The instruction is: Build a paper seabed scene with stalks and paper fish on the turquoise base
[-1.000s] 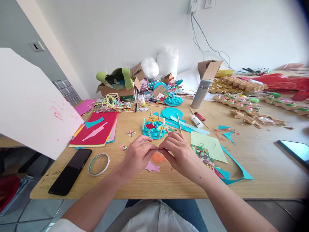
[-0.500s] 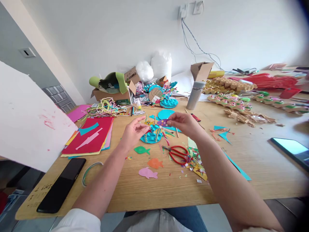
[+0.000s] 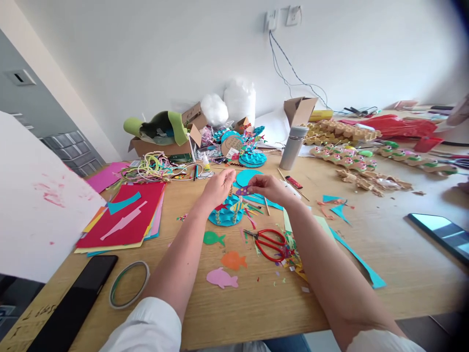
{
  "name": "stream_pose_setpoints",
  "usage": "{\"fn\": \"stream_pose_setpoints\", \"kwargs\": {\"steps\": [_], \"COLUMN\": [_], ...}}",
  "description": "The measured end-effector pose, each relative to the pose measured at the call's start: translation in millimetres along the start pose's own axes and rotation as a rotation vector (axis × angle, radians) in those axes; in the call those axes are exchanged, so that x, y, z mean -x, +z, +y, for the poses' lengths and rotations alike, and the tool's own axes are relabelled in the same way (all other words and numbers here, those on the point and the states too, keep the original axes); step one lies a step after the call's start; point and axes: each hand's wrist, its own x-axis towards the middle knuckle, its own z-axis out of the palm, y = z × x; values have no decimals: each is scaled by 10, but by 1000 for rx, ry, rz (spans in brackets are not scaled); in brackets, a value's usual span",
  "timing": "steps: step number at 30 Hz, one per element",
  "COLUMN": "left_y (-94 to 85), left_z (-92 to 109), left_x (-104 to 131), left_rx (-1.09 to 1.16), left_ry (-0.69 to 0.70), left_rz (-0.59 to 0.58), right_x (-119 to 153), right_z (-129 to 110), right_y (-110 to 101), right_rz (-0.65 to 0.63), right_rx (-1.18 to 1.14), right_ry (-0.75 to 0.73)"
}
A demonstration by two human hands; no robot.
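Observation:
My right hand (image 3: 269, 188) pinches a purple paper fish (image 3: 242, 190) with pale dots by its right end. My left hand (image 3: 219, 188) has its fingers pressed together above a blue ruffled paper stand (image 3: 225, 215), close to the top of a twisted upright; what they hold is hidden. Red and yellow-striped paper fish are on the stand, among twisted uprights. Nearer me lie a green paper fish (image 3: 214, 238), an orange paper fish (image 3: 233, 260) and a pink paper fish (image 3: 222, 277). Red-handled scissors (image 3: 270, 244) rest beside paper scraps (image 3: 293, 254).
Coloured paper sheets (image 3: 124, 225), a tape roll (image 3: 129, 284) and a black phone (image 3: 73, 308) are at left. Behind stand a steel bottle (image 3: 293, 149) and another blue paper piece (image 3: 252, 159). Egg-carton crafts (image 3: 344, 156) and a second phone (image 3: 439, 234) are at right.
My left hand has moved up and its fingers have closed together over the stand. The purple fish has shifted slightly left with my right hand. The camera view has shifted a little.

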Motion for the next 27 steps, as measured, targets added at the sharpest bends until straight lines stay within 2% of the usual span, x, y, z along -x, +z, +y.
{"fn": "stream_pose_setpoints", "kwargs": {"steps": [5,10,15,27], "left_y": [-37,-3,103,149], "left_z": [-20,-47,-96,-150], "left_x": [-12,-51,-75,-90], "left_rx": [-11,-44,-131,-209], "left_ry": [-18,16,89,63], "left_rz": [28,42,-15,-82], "right_x": [32,59,27,-101], "right_z": [99,39,-54,-88], "right_y": [-11,-4,-11,-69], "right_rz": [-70,-97,-94,-96], "right_rx": [-74,-63,-16,75], "right_ry": [22,-40,-36,70]}}
